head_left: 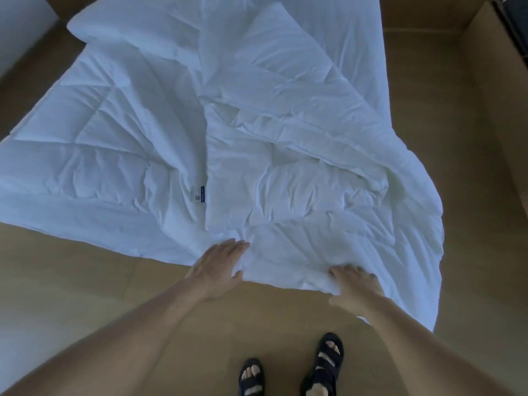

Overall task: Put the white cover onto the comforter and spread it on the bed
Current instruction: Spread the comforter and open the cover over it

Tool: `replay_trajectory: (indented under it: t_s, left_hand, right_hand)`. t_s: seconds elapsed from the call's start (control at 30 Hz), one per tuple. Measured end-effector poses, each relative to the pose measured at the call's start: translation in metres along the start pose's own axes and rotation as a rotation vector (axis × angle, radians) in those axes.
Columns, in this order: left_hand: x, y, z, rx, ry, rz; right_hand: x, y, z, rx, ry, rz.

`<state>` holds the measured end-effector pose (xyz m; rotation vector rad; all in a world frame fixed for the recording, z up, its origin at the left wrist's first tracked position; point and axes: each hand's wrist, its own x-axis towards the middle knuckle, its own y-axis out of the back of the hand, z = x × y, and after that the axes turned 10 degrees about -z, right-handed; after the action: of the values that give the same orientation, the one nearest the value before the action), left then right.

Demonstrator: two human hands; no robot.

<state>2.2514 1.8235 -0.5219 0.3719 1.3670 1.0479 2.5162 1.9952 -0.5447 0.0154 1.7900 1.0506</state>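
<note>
- The quilted comforter (100, 132) is seen spread wide and rumpled, with a thick fold laid back over its right half. The bed beneath is hidden.
- The near hem of white cloth, judged to be the white cover (285, 261), lies at the person's hands. The layers cannot be told apart with certainty.
- The left hand (220, 267) is laid flat on that hem, fingers straight, with nothing gripped.
- The right hand (357, 284) is curled over the hem, which appears to be pinched between fingers and thumb.
- The opening should be found and held wide at both corners, so that the filling can be fed in square rather than bunched.
- The folded-back half should be flattened first, as it is likely to snag.
- A pillow (123, 27) lies at the far end and a label (198, 192) mid-sheet.
- Sandals (328, 355) are planted on the brown floor (85, 295) close to the hanging edge, which could be trodden on.
</note>
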Motion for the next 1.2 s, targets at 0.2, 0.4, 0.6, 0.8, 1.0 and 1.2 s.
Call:
replay_trajectory:
  t_s: [0.2, 0.4, 0.6, 0.8, 1.0, 1.2]
  left_hand:
    - [-0.013, 0.047, -0.031, -0.045, 0.127, 0.132]
    - [-0.046, 0.068, -0.104, -0.005, 0.34, 0.116]
    - [-0.072, 0.071, -0.245, 0.024, 0.486, 0.109]
    - [-0.056, 0.081, -0.413, 0.146, 0.489, 0.112]
    - [-0.026, 0.083, -0.536, 0.24, 0.501, 0.099]
    - [0.0, 0.102, -0.571, 0.239, 0.4, 0.133]
  right_hand:
    - [0.01, 0.067, -0.075, 0.02, 0.312, 0.217]
    - [0.021, 0.103, -0.177, -0.023, 0.484, 0.212]
    - [0.056, 0.117, -0.299, -0.085, 0.484, 0.19]
    - [0.13, 0.113, -0.427, -0.053, 0.29, 0.201]
    - [0.202, 0.095, -0.468, -0.116, 0.003, 0.213]
    - [0.225, 0.101, -0.474, -0.082, 0.003, 0.324]
